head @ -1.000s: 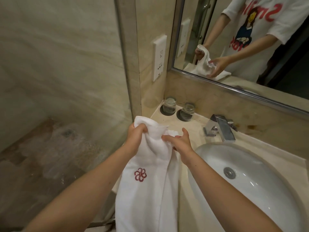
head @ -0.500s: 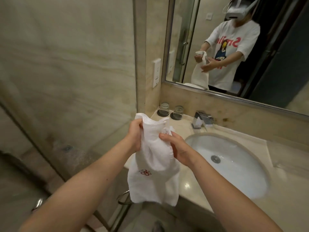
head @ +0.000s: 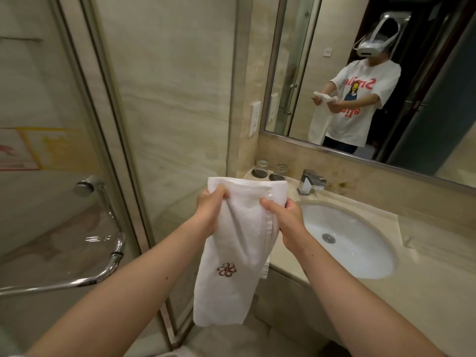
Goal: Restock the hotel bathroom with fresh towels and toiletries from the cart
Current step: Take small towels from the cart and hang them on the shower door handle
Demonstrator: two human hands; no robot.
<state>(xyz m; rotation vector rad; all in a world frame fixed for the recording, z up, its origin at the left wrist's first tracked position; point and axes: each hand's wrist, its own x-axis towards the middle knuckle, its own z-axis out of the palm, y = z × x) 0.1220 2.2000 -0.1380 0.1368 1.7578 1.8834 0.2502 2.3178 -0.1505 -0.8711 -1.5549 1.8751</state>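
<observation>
A white towel (head: pixel 231 287) with a red embroidered emblem hangs lengthwise in front of me, left of the sink. My left hand (head: pixel 210 211) grips its top left part and my right hand (head: pixel 284 217) grips the top right edge, so the top is stretched between them. The towel's lower end dangles free above the floor, beside the counter's front corner. The cart is out of view.
A beige counter (head: pixel 386 287) holds a white oval basin (head: pixel 360 243), a chrome faucet (head: pixel 310 182) and two glasses (head: pixel 270 168) on dark coasters at the back corner. A mirror (head: pixel 412 124) above reflects me. A glass shower door with a chrome handle (head: pixel 113 253) stands at left.
The view has pulled back from the counter. My hands have moved apart and spread the bunched top of the towel, which now hangs longer and flatter.
</observation>
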